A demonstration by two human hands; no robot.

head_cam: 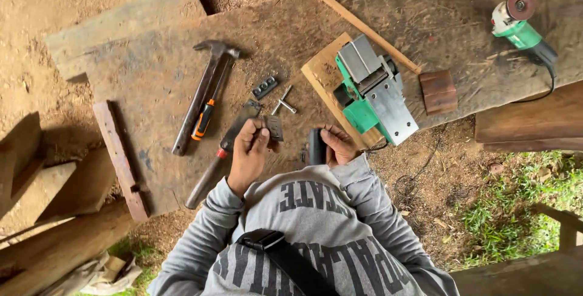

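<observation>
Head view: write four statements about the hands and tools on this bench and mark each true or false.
1. The left hand grips a small flat metal piece. True.
2. The hammer lies on grass. False: it lies on the wooden bench.
3. The green planer rests on a light board. True.
4. The right hand holds the angle grinder. False: its fingers hold a dark object; the grinder lies apart.

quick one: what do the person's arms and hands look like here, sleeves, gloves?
Both arms are in long grey sweatshirt sleeves with ribbed cuffs at the wrists. The left hand and right hand are bare: no gloves, watch or rings visible. Dark block lettering sits on the chest, not the sleeves.
</observation>
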